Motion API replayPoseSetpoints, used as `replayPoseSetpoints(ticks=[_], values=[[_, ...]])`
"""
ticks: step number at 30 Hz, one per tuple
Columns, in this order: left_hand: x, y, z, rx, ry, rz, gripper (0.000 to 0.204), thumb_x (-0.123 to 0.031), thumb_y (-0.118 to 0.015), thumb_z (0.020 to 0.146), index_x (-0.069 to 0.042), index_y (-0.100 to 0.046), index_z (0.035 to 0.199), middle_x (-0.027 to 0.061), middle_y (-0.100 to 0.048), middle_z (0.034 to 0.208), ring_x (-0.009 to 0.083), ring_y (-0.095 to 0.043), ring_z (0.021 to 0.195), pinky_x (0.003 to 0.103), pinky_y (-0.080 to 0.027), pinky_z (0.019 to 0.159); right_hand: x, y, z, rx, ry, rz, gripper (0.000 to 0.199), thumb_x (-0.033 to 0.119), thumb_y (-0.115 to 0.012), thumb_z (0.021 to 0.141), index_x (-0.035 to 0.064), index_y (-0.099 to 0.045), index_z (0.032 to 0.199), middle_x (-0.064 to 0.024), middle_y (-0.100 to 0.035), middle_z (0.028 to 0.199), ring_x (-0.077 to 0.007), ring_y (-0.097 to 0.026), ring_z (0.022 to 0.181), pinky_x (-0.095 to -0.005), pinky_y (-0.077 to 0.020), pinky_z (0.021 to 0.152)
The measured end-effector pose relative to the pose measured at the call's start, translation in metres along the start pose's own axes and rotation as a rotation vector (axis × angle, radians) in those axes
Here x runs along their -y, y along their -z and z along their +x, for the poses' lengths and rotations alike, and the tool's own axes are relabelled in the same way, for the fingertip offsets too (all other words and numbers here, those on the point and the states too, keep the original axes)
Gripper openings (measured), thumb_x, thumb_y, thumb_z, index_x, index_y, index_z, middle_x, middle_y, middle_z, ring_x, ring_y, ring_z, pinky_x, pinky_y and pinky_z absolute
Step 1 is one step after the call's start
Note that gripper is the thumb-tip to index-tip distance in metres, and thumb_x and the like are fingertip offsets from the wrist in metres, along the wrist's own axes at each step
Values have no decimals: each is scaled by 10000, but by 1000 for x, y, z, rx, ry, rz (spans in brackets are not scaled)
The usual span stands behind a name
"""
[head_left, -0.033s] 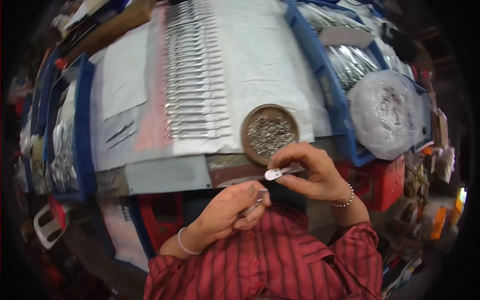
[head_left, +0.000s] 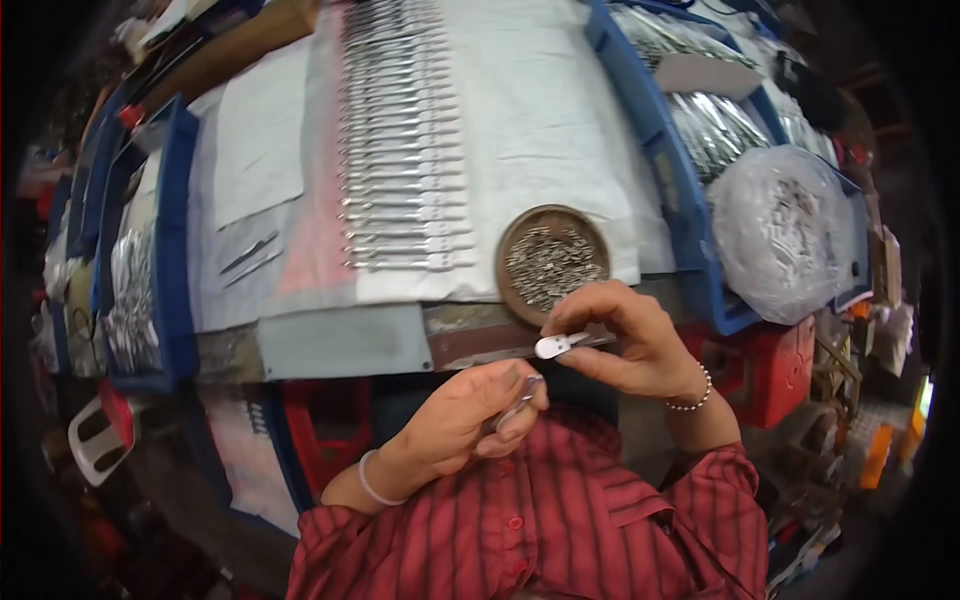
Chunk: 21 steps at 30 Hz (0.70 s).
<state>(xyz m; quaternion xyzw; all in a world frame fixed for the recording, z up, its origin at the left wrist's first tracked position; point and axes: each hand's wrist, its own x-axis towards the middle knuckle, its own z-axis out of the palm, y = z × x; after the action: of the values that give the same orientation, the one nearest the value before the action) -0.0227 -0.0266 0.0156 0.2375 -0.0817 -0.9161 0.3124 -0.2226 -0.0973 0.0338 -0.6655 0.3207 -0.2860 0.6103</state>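
Observation:
In front of my red striped shirt, my left hand (head_left: 460,418) is closed around a shiny metal piece (head_left: 519,400), mostly hidden by the fingers. Close by on the right, my right hand (head_left: 635,343) pinches a small flat metal piece (head_left: 551,346) between thumb and fingers; its rounded end is bright and shows small dark holes. The two pieces are apart. Just beyond my right hand stands a round brown bowl (head_left: 507,285) filled with tiny metal parts (head_left: 551,262). On the white cloth (head_left: 535,110), slim silver metal pieces (head_left: 400,165) lie side by side in a long row.
Blue bins (head_left: 690,255) with shiny metal parts flank the table on the right, and another blue bin (head_left: 176,250) on the left. A clear plastic bag (head_left: 780,230) bulges over the right bin. Two slim metal pieces (head_left: 250,262) lie left of the row. Red stools (head_left: 775,375) stand below.
The whole view has shifted slightly, so the table things sit a little further right. Both hands keep their grips, and their positions have barely changed.

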Motion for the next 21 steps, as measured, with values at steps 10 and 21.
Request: replayPoseSetpoints(ticks=[10,21], values=[[-3,18,-18,29,98,-288,352,-363,-336,952,-43,-481,932,-7,-421,583,42,-298,371,194,-247,375,-10,-12,28,215,52,28,237,24,-635,767,17,-568,994,-76,-603,936,-176,-599,858,-272,-478,739],[13,9,-28,109,132,-293,289,-346,-398,942,-74,-493,930,-29,-386,567,8,-277,377,149,-204,330,34,-18,34,437,295,-352,218,25,-672,702,42,-614,912,-103,-632,826,-256,-634,744,-314,-501,628]])
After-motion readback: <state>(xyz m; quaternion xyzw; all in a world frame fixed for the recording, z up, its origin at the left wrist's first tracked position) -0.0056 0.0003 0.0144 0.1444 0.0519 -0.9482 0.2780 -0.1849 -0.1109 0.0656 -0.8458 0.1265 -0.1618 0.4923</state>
